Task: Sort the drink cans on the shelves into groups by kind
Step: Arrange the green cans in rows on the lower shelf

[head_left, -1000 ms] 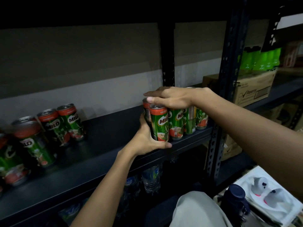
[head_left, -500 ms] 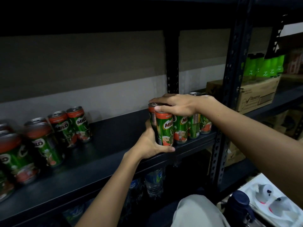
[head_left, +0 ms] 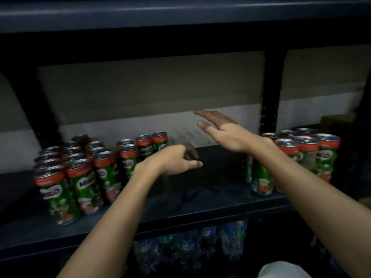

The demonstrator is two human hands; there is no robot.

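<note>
Green Milo cans with red tops stand on a dark shelf (head_left: 200, 203) in two groups. A large cluster of several cans (head_left: 80, 177) fills the left side, and a smaller cluster (head_left: 307, 157) stands at the right. My left hand (head_left: 176, 159) hovers over the bare middle of the shelf, just right of the left cluster, fingers loosely curled and holding nothing. My right hand (head_left: 222, 131) hangs higher, fingers stretched out flat towards the left, also holding nothing. My right forearm crosses in front of the right cluster.
A black upright post (head_left: 271, 93) stands at the back right. The shelf above (head_left: 180, 15) overhangs close to my hands. Plastic water bottles (head_left: 190, 247) crowd the shelf below. A pale cloth shape (head_left: 285, 269) shows at the bottom right.
Both hands have let go of the cans at the right and moved left over the middle of the shelf. The view has swung left, bringing the left cluster into sight.
</note>
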